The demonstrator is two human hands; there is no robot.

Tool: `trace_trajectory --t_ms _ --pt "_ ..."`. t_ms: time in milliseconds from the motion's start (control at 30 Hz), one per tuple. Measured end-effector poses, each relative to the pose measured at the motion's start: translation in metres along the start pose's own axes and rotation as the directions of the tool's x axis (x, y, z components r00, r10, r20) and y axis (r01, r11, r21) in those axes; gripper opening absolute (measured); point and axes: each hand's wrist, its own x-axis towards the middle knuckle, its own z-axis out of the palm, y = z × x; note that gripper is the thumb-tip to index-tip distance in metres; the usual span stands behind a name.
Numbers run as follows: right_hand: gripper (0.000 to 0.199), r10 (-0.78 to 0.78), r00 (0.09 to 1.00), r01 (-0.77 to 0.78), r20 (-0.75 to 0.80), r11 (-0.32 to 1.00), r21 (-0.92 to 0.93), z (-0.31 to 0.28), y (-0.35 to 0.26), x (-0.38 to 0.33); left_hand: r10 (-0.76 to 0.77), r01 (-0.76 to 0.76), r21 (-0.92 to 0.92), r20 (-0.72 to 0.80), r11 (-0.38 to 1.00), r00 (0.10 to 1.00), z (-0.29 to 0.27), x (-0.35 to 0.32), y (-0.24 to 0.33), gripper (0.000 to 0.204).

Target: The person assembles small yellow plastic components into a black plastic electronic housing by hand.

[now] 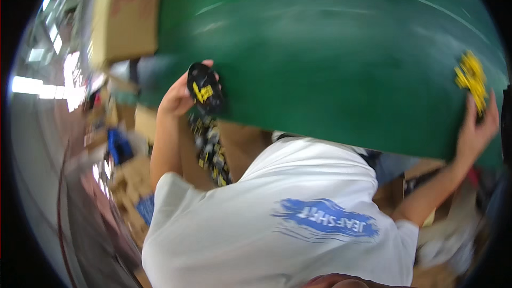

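Observation:
The picture is motion-blurred. My left hand (pixel 177 95) is raised at the near edge of a wide green surface (pixel 330 48) and grips a black strap with yellow markings (pixel 204 89). The strap's black-and-yellow length (pixel 212 152) hangs down below the hand, in front of my white shirt (pixel 277 213). Far to the right, my right hand (pixel 476 128) reaches up to the same green surface. Its fingers and thumb close around the lower end of a yellow clump (pixel 471 79) lying on the green.
A brown cardboard box (pixel 125 13) stands at the upper left beside the green surface. Below it, more cardboard and a blue object (pixel 118 146) lie on the floor at left. Brown and white clutter (pixel 448 234) sits at the lower right.

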Motion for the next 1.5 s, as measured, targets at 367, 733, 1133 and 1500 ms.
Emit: trace_trajectory --t_ms 367,733,1133,1500 --pt "0.042 0.238 0.97 -0.204 -0.051 0.91 0.36 0.03 0.007 -0.026 -0.47 -0.089 -0.527 -0.813 0.845 0.343 -0.102 -0.337 -0.249 0.052" --pt "0.036 0.248 0.969 -0.195 -0.023 0.813 0.549 0.024 0.014 -0.033 -0.134 -0.02 -0.141 -0.875 0.99 -0.465 -0.183 -0.266 -0.257 0.052" --pt "0.041 0.297 0.946 -0.189 -0.127 0.828 0.528 -0.007 -0.036 -0.021 0.959 0.035 0.967 0.245 -0.252 0.145 0.066 0.083 0.064 0.048" --pt "0.028 0.37 0.914 -0.204 -0.168 0.775 0.598 -0.004 -0.025 -0.015 0.661 -0.755 0.436 0.38 0.49 0.648 0.441 0.415 0.045 0.038"
